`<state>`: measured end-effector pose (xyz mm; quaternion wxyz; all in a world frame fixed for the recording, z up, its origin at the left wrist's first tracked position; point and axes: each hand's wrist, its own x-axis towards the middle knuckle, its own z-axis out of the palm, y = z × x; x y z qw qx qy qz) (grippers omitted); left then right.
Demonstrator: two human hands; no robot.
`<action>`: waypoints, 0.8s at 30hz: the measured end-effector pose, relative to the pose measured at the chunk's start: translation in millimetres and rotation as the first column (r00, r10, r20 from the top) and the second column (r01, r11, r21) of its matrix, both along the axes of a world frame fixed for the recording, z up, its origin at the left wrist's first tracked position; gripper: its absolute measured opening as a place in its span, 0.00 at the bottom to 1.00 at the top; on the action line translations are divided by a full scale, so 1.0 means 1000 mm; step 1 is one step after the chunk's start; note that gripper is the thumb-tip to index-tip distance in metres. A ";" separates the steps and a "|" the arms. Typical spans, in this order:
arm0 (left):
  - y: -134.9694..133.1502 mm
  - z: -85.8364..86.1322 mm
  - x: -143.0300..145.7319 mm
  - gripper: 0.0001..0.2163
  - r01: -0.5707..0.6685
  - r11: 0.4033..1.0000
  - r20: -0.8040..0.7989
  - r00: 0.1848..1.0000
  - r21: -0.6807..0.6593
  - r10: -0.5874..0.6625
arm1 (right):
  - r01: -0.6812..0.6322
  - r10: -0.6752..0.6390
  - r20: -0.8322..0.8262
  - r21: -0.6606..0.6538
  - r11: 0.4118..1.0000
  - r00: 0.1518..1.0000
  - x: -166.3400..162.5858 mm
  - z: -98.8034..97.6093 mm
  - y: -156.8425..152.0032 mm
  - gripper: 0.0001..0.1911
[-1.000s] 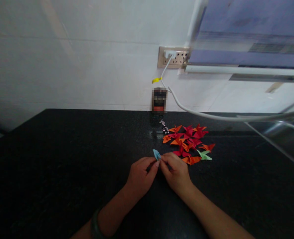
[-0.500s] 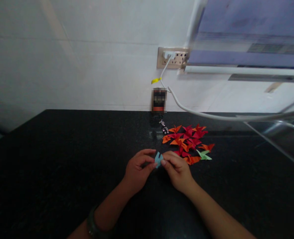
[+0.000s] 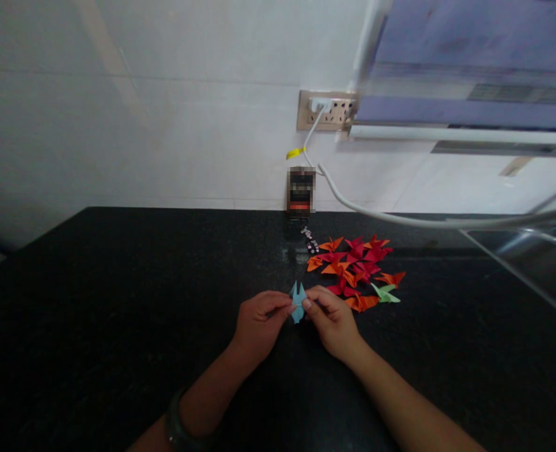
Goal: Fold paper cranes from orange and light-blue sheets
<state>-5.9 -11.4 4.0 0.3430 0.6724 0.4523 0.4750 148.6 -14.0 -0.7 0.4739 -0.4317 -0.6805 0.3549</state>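
Note:
A small piece of light blue folded paper (image 3: pixel 298 302) is held upright between both hands, above the black counter. Two narrow points stick up at its top with a slit between them, and its lower end tapers. My left hand (image 3: pixel 263 320) pinches its left edge with thumb and fingers. On the opposite edge, the thumb and index finger of my right hand (image 3: pixel 335 321) are closed on the paper. Just beyond my right hand lies a cluster of red and orange folded paper cranes (image 3: pixel 353 267), with one pale green crane (image 3: pixel 388 293) at its near right side.
The black counter (image 3: pixel 132 301) meets a white tiled wall. A blurred-out dark box (image 3: pixel 300 190) leans there, with a small beaded string (image 3: pixel 310 241) before it. A white cable (image 3: pixel 376 217) runs from the wall socket (image 3: pixel 326 110) to the right, towards a metal sink (image 3: pixel 536 251).
The blue paper has turned to show two upright points and a longer outline. My left fingers, earlier more spread, have closed in on its edge. The right hand has barely moved.

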 end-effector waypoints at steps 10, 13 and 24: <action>0.000 0.002 0.005 0.10 -0.033 0.939 0.241 0.963 -0.342 0.121 | 0.045 -0.046 -0.015 -0.026 0.999 0.999 -0.002 -0.004 0.000 0.09; 0.000 0.003 0.004 0.07 -0.007 0.952 0.225 0.971 -0.305 0.079 | 0.031 -0.036 -0.062 -0.071 0.997 0.997 -0.002 -0.004 -0.001 0.09; -0.001 0.004 0.002 0.06 -0.024 0.954 0.137 0.988 -0.298 0.067 | -0.031 -0.015 -0.225 -0.199 0.980 0.974 -0.005 -0.001 -0.002 0.08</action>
